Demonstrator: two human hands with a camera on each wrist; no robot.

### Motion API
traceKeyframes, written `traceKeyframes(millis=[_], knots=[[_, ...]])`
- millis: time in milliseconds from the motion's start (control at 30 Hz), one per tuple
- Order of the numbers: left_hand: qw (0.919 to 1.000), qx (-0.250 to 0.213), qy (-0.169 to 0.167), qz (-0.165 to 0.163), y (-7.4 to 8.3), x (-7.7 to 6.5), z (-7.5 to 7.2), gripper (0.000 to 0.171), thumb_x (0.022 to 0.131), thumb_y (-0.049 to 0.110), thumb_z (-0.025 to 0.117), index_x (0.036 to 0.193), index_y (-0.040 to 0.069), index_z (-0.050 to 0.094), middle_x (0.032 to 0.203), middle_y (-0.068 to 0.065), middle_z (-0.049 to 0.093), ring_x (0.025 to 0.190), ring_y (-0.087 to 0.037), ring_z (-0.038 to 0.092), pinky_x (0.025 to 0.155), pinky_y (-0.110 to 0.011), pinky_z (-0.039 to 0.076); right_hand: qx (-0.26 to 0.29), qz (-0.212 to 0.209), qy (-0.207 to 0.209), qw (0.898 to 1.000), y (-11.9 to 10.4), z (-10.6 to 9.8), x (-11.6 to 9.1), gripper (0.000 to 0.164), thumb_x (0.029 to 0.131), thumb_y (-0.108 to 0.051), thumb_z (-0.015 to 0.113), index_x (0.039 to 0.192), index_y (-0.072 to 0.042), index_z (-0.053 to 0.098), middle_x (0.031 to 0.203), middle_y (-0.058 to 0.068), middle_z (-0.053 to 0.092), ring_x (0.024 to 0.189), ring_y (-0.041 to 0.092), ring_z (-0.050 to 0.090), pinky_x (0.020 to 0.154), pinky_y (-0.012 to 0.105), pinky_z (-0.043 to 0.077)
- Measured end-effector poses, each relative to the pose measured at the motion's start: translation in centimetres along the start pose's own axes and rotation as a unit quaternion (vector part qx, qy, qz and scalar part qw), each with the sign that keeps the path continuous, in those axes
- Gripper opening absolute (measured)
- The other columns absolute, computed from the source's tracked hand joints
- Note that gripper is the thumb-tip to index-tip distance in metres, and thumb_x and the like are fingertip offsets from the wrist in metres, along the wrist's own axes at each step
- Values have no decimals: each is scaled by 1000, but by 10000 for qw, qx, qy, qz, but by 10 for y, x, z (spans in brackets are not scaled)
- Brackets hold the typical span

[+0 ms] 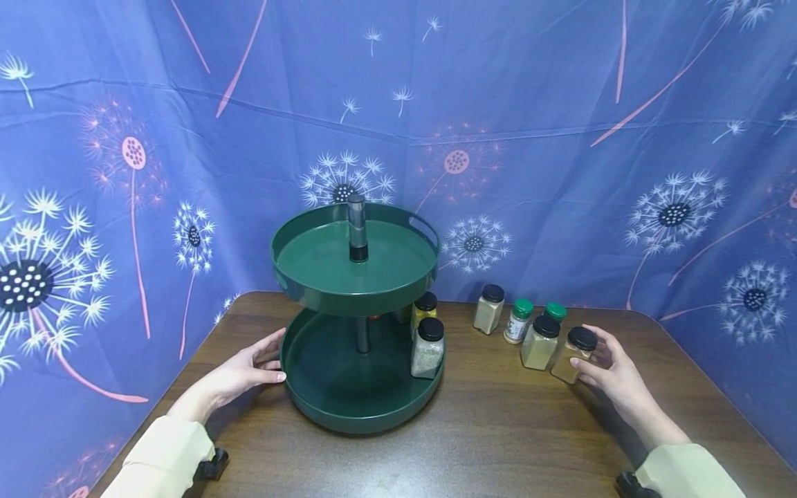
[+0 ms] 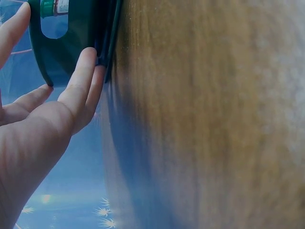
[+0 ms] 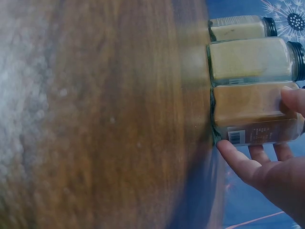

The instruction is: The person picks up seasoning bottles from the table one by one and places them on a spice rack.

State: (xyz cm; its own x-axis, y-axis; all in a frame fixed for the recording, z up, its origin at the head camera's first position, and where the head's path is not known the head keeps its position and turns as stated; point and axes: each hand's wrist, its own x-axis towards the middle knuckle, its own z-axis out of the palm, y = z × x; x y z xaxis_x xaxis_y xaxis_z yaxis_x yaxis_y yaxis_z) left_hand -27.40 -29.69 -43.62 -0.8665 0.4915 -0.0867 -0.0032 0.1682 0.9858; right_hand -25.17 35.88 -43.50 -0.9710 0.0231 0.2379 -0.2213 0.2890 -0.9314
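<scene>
- Likely step: grasping the brown jar (image 3: 252, 102), on the tabletop (image 1: 479, 429) beside a paler jar (image 1: 539, 351)
- Right hand (image 1: 616, 387) pinches it between thumb and fingers
- Left hand (image 1: 239, 371), fingers spread, touches the green stand (image 1: 364, 422)
- Next move probably calls for lifting clear of the paler jar

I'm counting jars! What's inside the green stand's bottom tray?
A pale jar, a yellow jar behind it, and bits of things farther back. The upper tray hides the rest; I can't name them.
</scene>
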Motion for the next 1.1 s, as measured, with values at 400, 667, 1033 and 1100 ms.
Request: traceKeyframes(millis=[400,667,1033,1100], knots=[[10000,21,33,8,-1,-1,-1,93,87,6,67,152,7,0,154,-29,5,135,-48,24,93,-22,46,-207,-72,17,9998,-3,2,0,69,87,-4,66,144,-22,32,106,-20,51,91,-8,56,69,25,56],[10000,-11,9,70,3,-2,1,93,87,5,66,152,6,-1,153,-30,5,134,-49,26,92,-21,46,-172,-176,137,9996,-2,2,0,69,85,-1,67,144,-18,33,101,-17,54,87,-5,57,65,26,57],[9998,-145,-56,76,1,-1,0,94,86,5,66,152,6,-2,153,-29,2,134,-49,23,92,-20,46,-29,-406,133,9991,-9,2,3,67,83,3,67,140,-19,39,102,-19,57,88,-6,59,61,28,57],[9998,-175,-43,45,0,0,0,95,86,6,67,152,7,-1,154,-28,3,135,-48,23,92,-20,46,-227,-508,169,9983,-2,-2,7,68,83,1,68,141,-19,38,103,-19,56,88,-6,59,61,28,57]])
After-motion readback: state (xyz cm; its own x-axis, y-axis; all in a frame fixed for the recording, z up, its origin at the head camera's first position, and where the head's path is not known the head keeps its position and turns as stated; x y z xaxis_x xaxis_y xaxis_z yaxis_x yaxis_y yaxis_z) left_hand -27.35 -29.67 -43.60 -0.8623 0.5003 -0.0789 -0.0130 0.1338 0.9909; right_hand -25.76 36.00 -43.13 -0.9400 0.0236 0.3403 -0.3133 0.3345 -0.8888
